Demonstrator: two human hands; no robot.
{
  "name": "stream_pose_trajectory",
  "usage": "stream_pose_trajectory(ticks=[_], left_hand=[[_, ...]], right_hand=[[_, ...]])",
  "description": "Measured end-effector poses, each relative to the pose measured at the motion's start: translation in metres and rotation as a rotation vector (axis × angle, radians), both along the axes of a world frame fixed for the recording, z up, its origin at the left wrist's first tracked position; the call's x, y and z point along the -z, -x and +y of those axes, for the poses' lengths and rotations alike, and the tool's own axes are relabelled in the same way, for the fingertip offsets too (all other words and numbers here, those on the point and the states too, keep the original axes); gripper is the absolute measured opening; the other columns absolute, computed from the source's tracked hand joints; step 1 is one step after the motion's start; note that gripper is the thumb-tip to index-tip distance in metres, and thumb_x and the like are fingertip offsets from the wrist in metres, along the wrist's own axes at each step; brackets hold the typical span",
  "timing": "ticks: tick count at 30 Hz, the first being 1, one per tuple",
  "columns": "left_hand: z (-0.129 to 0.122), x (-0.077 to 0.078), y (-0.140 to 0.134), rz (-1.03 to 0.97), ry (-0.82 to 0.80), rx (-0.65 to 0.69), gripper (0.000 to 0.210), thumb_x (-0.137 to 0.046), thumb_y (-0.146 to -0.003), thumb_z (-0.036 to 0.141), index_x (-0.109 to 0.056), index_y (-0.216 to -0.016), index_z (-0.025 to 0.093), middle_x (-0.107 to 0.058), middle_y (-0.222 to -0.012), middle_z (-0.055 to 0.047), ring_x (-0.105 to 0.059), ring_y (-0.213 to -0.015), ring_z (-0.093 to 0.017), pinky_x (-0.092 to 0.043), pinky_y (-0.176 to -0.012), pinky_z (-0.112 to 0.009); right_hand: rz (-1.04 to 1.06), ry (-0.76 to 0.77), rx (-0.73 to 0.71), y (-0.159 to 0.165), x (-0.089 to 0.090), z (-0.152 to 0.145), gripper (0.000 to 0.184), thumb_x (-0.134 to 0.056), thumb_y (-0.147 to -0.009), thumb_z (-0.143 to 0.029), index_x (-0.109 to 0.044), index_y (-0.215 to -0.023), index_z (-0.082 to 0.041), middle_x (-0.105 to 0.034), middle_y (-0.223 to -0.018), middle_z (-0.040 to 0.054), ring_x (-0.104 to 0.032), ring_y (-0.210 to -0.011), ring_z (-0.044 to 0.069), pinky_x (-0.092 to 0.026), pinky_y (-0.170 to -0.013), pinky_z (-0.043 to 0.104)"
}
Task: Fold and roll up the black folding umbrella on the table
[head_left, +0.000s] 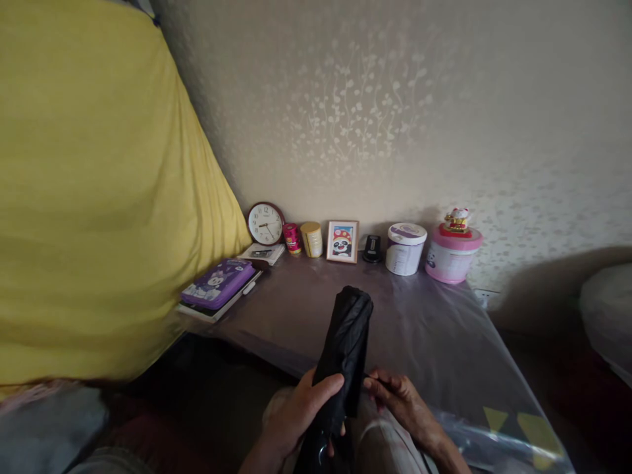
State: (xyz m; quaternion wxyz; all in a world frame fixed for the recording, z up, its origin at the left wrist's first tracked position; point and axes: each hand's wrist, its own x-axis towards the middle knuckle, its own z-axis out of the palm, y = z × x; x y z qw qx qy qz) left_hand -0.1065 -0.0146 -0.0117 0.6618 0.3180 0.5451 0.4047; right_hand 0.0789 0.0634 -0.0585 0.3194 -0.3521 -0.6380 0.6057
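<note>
A black folded umbrella (345, 336) stands at a slant in front of me, its rounded end pointing up and away over the table's front edge. My left hand (306, 408) is wrapped round its lower part, thumb across the front. To the right of the umbrella, my right hand (395, 398) pinches a thin dark strap that runs towards the cloth; its fingertips are close together beside the umbrella. The umbrella's lowest end runs out of view at the bottom. My knees lie below both hands.
The table (296, 309) has a clear plastic cover. Along the wall stand a round clock (265, 224), a yellow tin (312, 239), a picture frame (342, 241) and two tubs (405, 249). A purple case (217, 283) lies at left by a yellow cloth (99, 184).
</note>
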Motion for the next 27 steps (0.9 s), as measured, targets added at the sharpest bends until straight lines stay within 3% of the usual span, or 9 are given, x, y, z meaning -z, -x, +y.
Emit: stream_pose_trajectory(ticks=[8, 14, 20, 24, 27], left_hand=[[-0.001, -0.002, 0.000, 0.148, -0.044, -0.064, 0.057, -0.057, -0.076, 0.053, -0.039, -0.120, 0.022, -0.058, -0.064, 0.004, -0.060, -0.047, -0.014, -0.045, -0.032, -0.019], [0.000, 0.003, 0.001, 0.230, -0.079, -0.055, 0.055, -0.056, -0.077, 0.053, -0.041, -0.121, 0.024, -0.057, -0.061, 0.005, -0.059, -0.047, -0.014, -0.043, -0.032, -0.019], [0.001, 0.006, 0.000, 0.288, -0.114, -0.012, 0.048, -0.055, -0.077, 0.052, -0.046, -0.116, 0.025, -0.054, -0.058, 0.007, -0.057, -0.043, -0.013, -0.042, -0.031, -0.018], [0.002, 0.008, 0.000, 0.311, -0.124, 0.010, 0.044, -0.057, -0.077, 0.050, -0.047, -0.113, 0.028, -0.054, -0.062, 0.007, -0.057, -0.045, -0.012, -0.042, -0.031, -0.018], [0.002, 0.005, 0.000, 0.313, -0.083, 0.013, 0.046, -0.056, -0.077, 0.052, -0.046, -0.115, 0.028, -0.055, -0.062, 0.006, -0.058, -0.046, -0.013, -0.043, -0.031, -0.019]], right_hand=[[-0.178, -0.188, -0.003, 0.001, -0.011, -0.007, 0.035, -0.052, -0.083, -0.047, -0.061, -0.068, -0.016, -0.051, -0.054, -0.0044, -0.048, -0.040, 0.008, -0.037, -0.046, 0.021], [-0.024, -0.237, 0.045, 0.005, -0.010, -0.009, 0.027, -0.056, -0.083, -0.041, -0.062, -0.098, -0.020, -0.066, -0.079, 0.0010, -0.059, -0.060, 0.012, -0.050, -0.059, 0.023], [-0.084, -0.422, -0.049, 0.005, -0.018, -0.011, 0.040, -0.050, -0.088, -0.031, -0.048, -0.128, -0.031, -0.066, -0.100, 0.0006, -0.058, -0.059, 0.008, -0.049, -0.058, 0.021], [-0.119, -0.511, -0.131, 0.006, -0.025, -0.012, 0.030, -0.047, -0.090, -0.027, -0.055, -0.119, -0.030, -0.067, -0.098, -0.0011, -0.062, -0.075, 0.010, -0.049, -0.071, 0.021], [-0.125, -0.527, -0.115, 0.006, -0.025, -0.012, 0.018, -0.047, -0.090, -0.027, -0.062, -0.102, -0.025, -0.067, -0.087, -0.0013, -0.062, -0.075, 0.010, -0.047, -0.070, 0.020]])
